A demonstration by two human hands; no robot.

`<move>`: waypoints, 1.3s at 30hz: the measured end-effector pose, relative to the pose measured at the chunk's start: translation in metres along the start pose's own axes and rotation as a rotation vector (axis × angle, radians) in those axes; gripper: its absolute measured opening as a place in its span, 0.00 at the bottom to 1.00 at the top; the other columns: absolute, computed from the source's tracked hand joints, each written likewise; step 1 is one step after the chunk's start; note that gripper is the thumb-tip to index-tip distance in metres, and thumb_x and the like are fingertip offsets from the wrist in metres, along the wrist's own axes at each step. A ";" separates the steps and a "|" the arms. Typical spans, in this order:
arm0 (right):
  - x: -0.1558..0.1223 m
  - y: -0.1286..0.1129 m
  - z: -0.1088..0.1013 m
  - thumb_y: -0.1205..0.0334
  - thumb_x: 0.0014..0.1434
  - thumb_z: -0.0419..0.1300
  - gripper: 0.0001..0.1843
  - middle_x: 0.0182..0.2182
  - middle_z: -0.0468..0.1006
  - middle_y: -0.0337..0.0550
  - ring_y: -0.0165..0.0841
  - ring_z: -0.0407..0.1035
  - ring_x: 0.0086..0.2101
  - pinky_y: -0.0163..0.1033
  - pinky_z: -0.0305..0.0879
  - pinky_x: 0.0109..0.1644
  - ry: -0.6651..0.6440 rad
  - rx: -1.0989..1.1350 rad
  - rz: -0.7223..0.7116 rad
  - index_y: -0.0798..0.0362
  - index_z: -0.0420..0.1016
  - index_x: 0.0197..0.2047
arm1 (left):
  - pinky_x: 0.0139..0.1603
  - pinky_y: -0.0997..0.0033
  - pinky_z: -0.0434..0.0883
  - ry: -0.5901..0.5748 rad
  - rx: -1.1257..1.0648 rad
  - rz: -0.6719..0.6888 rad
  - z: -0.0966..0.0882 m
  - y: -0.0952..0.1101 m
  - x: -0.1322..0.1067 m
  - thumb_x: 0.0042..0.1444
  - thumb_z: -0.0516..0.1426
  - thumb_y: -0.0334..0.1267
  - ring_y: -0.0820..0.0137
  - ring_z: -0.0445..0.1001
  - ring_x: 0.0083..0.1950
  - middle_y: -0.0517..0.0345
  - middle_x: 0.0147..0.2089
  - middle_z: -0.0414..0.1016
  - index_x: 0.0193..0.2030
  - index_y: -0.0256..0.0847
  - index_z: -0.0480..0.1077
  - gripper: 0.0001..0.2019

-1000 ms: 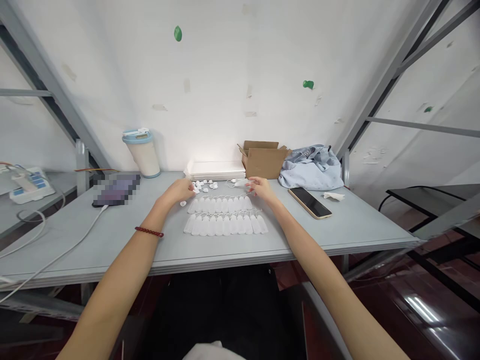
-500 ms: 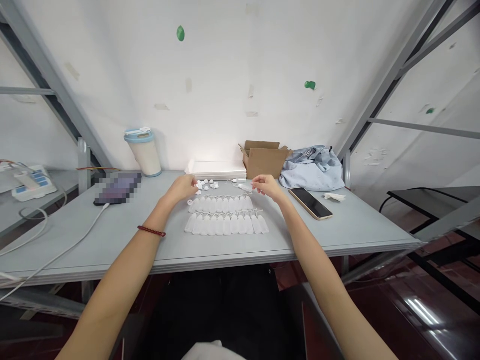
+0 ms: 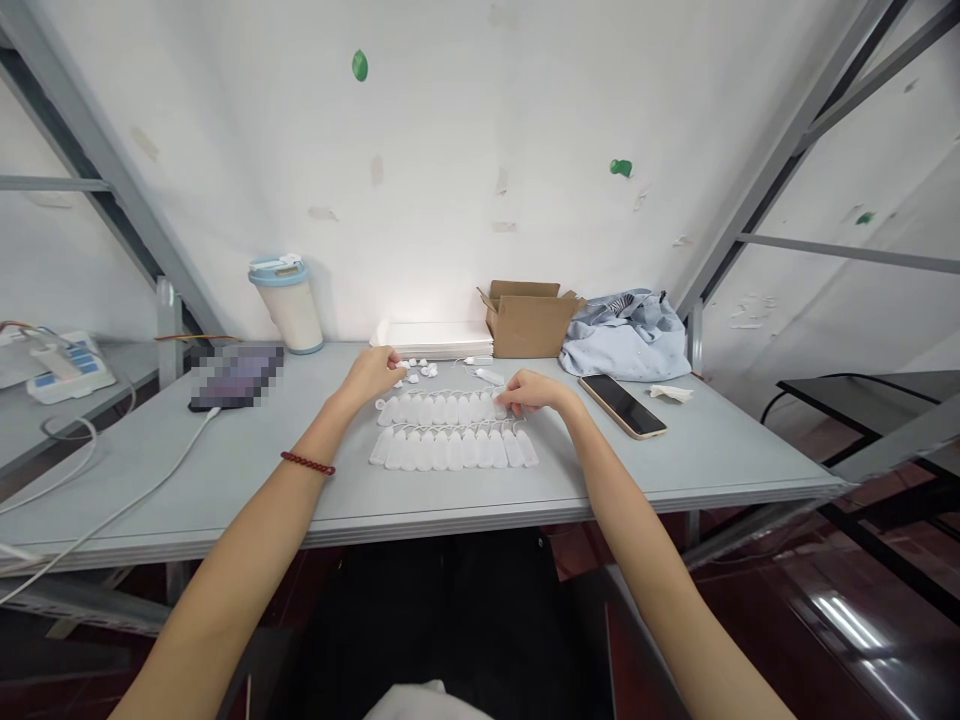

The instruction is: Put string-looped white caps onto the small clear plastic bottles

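1. My left hand (image 3: 372, 373) is at the left edge of a loose cluster of small white pieces (image 3: 429, 370). Its fingers are bent inward; I cannot tell whether they grip a piece.
2. My right hand (image 3: 535, 390) is at the right end of the far row of white tags (image 3: 442, 409). Its fingertips meet the end tag, but I cannot tell whether they pinch it (my fingers cover part of that end).
3. The near row of white tags (image 3: 448, 450) lies just in front of the far row on the grey table (image 3: 720, 455). White cords run along the far ends of both rows.
4. A loose white tag (image 3: 489, 377) lies beyond the far row, near my right hand.
5. An open cardboard box (image 3: 532, 325) stands farther back.
6. A phone (image 3: 622, 406) lies to the right; a blue-lidded cup (image 3: 291, 312) stands far left.
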State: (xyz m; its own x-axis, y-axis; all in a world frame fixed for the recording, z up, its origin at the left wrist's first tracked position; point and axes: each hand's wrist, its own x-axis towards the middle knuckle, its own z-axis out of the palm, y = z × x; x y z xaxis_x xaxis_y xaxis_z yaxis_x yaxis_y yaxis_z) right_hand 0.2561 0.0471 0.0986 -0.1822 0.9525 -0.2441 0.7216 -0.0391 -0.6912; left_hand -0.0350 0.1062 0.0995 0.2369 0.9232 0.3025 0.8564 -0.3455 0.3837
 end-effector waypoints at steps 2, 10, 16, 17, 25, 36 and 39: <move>0.000 -0.001 0.001 0.56 0.44 0.65 0.15 0.13 0.73 0.42 0.23 0.54 0.13 0.33 0.51 0.18 0.019 -0.028 0.046 0.55 0.71 0.14 | 0.41 0.69 0.68 0.005 -0.055 -0.020 0.001 0.003 0.000 0.46 0.54 0.37 0.62 0.75 0.40 0.52 0.35 0.78 0.34 0.38 0.72 0.10; 0.001 -0.002 0.006 0.61 0.47 0.60 0.18 0.12 0.70 0.43 0.26 0.58 0.12 0.34 0.55 0.20 0.188 -0.160 0.031 0.55 0.63 0.10 | 0.41 0.69 0.69 -0.010 -0.296 -0.022 0.007 0.016 -0.004 0.43 0.58 0.41 0.64 0.74 0.40 0.54 0.35 0.78 0.31 0.38 0.72 0.10; 0.007 0.004 0.002 0.60 0.52 0.58 0.17 0.17 0.75 0.45 0.28 0.65 0.14 0.32 0.57 0.21 0.401 -0.061 -0.020 0.56 0.65 0.15 | 0.30 0.71 0.64 -0.044 -0.522 -0.074 0.004 0.032 -0.013 0.42 0.61 0.47 0.69 0.69 0.30 0.59 0.28 0.73 0.31 0.39 0.73 0.14; 0.008 0.005 0.002 0.59 0.53 0.58 0.17 0.17 0.75 0.45 0.28 0.65 0.15 0.32 0.58 0.22 0.442 -0.058 -0.035 0.55 0.65 0.17 | 0.29 0.71 0.63 -0.047 -0.547 -0.087 0.002 0.034 -0.015 0.42 0.61 0.47 0.70 0.69 0.29 0.59 0.27 0.72 0.31 0.39 0.73 0.14; 0.012 0.000 0.012 0.55 0.56 0.57 0.12 0.22 0.75 0.39 0.29 0.69 0.20 0.33 0.61 0.28 0.591 0.021 -0.302 0.54 0.66 0.27 | 0.31 0.71 0.65 -0.081 -0.738 -0.152 0.000 0.040 -0.017 0.40 0.64 0.48 0.67 0.72 0.34 0.54 0.33 0.77 0.32 0.39 0.75 0.16; 0.007 -0.029 0.046 0.61 0.49 0.56 0.07 0.27 0.72 0.38 0.27 0.64 0.27 0.33 0.58 0.35 0.445 0.067 -0.591 0.55 0.71 0.28 | 0.39 0.67 0.67 -0.228 -0.927 0.045 0.012 0.048 -0.021 0.41 0.65 0.47 0.66 0.71 0.42 0.54 0.39 0.76 0.34 0.39 0.75 0.16; 0.005 -0.031 0.046 0.62 0.49 0.54 0.07 0.23 0.67 0.37 0.27 0.60 0.27 0.32 0.56 0.34 0.408 0.054 -0.611 0.55 0.68 0.24 | 0.39 0.68 0.66 -0.247 -0.932 0.072 0.012 0.049 -0.021 0.42 0.64 0.46 0.68 0.70 0.40 0.55 0.39 0.75 0.34 0.39 0.75 0.15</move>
State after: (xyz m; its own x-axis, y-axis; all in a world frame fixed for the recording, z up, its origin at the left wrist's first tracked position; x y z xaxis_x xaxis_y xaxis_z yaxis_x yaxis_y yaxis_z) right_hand 0.2020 0.0390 0.0881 -0.2701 0.8455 0.4606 0.5352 0.5295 -0.6581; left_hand 0.0076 0.0712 0.1019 0.4556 0.8671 0.2016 0.1536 -0.2996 0.9416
